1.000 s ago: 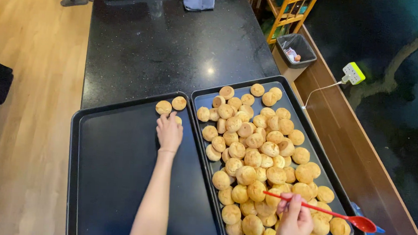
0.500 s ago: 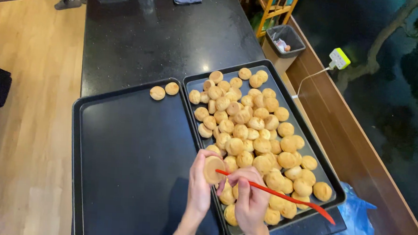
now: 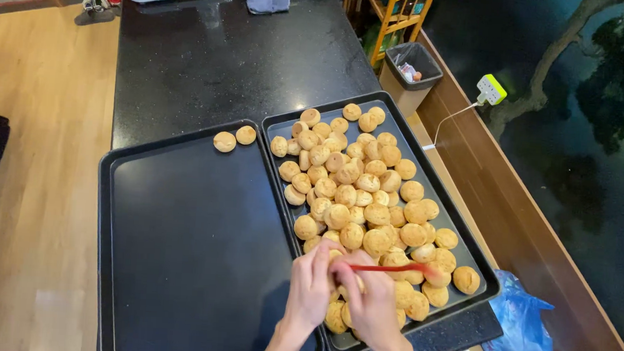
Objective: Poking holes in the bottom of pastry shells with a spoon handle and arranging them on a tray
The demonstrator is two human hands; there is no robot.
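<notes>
Both hands have come together low over the full tray (image 3: 426, 167). The left hand (image 3: 311, 289) now pinches one round bun (image 3: 337, 257); the right hand (image 3: 371, 300) grips the red spatula (image 3: 392, 269) and pokes it. Two buns (image 3: 234, 138) already sit on the dark tray (image 3: 180, 247).

Packaging: one blue plastic bag (image 3: 525, 318), crumpled, on the floor at lower right, just beside the near right corner of the counter (image 3: 211, 56) and against the brown wooden panel. Translucent, light blue, creased; contents cannot be made out. No box, carton or wrapper visible on the counter itself. Labels, signs, screens: none legible or identifiable in view.
</notes>
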